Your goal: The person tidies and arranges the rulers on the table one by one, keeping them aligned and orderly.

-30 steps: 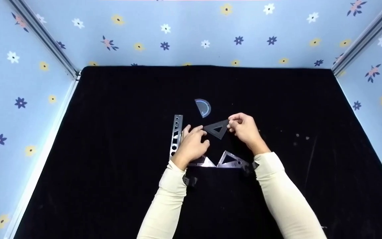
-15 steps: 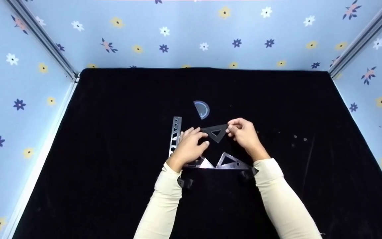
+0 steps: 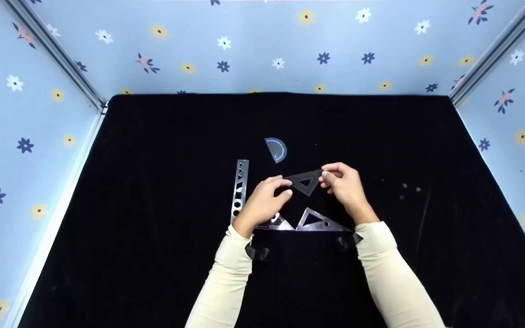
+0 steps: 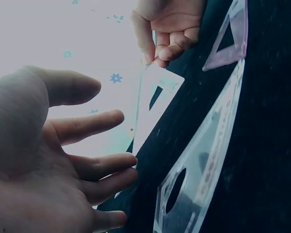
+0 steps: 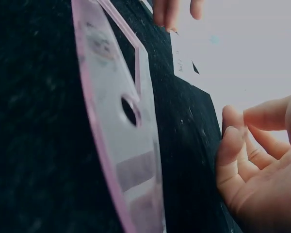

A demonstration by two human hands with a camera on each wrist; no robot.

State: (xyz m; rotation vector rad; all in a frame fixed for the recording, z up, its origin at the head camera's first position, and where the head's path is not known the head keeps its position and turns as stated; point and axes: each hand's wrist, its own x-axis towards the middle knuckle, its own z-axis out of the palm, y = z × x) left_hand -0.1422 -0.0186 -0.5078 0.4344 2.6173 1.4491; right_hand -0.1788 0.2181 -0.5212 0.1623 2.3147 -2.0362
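Note:
A small set square with a triangular cut-out is held between both hands. At its right corner my right hand pinches it between thumb and fingertips. My left hand touches its left tip; in the left wrist view that hand has its fingers spread. Below lie two clear set squares, one at the right and one at the left, meeting at a corner. The left forearm and hand partly cover the left one. A ruler with shaped holes lies upright in view beside my left hand.
A blue-edged protractor lies beyond the hands. All pieces are on a black cloth. Flower-patterned blue panels stand at the back and both sides.
Both hands and the held set square have shifted slightly to the right over the last half second. The ruler, protractor and other set squares stay put on the cloth.

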